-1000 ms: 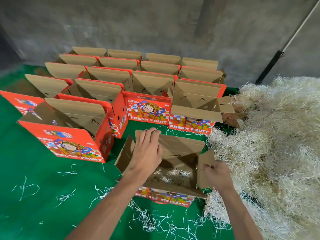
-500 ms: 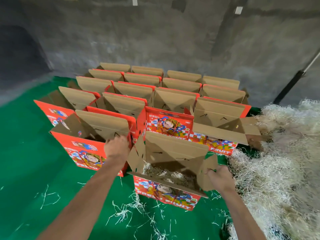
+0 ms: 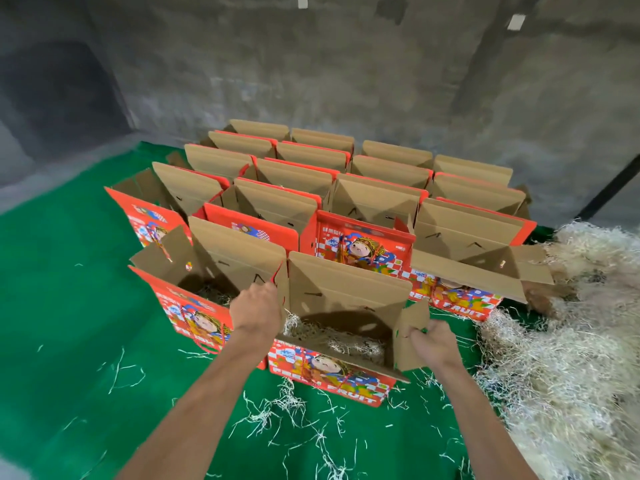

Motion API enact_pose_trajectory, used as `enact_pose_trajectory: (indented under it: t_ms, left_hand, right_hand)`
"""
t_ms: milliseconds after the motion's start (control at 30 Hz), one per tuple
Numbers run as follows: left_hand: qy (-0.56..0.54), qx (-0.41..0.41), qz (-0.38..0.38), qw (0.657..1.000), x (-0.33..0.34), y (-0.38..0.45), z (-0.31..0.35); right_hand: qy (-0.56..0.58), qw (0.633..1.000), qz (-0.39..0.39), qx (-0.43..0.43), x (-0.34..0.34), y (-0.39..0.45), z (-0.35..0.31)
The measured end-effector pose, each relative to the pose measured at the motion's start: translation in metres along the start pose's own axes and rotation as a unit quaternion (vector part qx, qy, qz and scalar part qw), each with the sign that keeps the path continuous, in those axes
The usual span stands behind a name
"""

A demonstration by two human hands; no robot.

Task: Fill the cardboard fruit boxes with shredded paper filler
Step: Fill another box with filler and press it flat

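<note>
The nearest red fruit box (image 3: 332,374) stands open on the green floor with pale shredded paper (image 3: 343,344) in its bottom. My right hand (image 3: 434,344) pinches its right side flap. My left hand (image 3: 254,310) grips the box's left edge, where it meets the neighbouring red box (image 3: 187,306), which also holds a little shredded paper. A big heap of shredded paper (image 3: 568,362) lies to the right.
Several more open red boxes (image 3: 377,199) stand in rows behind, up to a grey concrete wall (image 3: 346,64). Loose paper strands (image 3: 294,417) are scattered on the green floor (image 3: 69,341) in front. A dark pole (image 3: 609,192) leans at the right.
The nearest box has been moved forward and left against the neighbouring box. My left hand went from the box's back flap to its left edge. The camera has tilted up.
</note>
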State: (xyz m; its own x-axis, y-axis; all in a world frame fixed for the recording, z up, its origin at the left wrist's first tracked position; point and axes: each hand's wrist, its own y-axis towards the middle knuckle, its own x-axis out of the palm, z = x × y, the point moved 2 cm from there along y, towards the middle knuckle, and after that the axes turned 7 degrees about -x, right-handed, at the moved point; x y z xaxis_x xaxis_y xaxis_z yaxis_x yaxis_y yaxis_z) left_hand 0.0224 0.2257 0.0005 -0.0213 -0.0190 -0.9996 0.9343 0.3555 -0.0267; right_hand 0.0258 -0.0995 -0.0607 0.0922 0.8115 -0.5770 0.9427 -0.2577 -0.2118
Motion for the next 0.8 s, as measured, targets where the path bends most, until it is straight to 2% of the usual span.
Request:
enact_pose_trajectory:
  t_ms: [267,433,600,800]
  left_hand:
    - [-0.016,-0.022,0.021,0.999,0.004,-0.003,-0.01]
    - [-0.097,-0.039,0.047,0.993,0.003,0.018,-0.018]
    - [-0.055,-0.047,0.017,0.997,0.005,0.038,-0.032]
    - [-0.05,-0.027,0.035,0.998,0.006,0.06,-0.055]
  right_hand:
    - [-0.027,0.999,-0.026,-0.013,0.019,-0.002,-0.022]
    - [-0.025,0.999,-0.03,-0.024,0.034,-0.006,-0.037]
    - [-0.011,0.999,-0.035,-0.026,0.061,-0.013,-0.049]
    - [0.009,0.999,-0.023,-0.026,0.085,-0.014,-0.067]
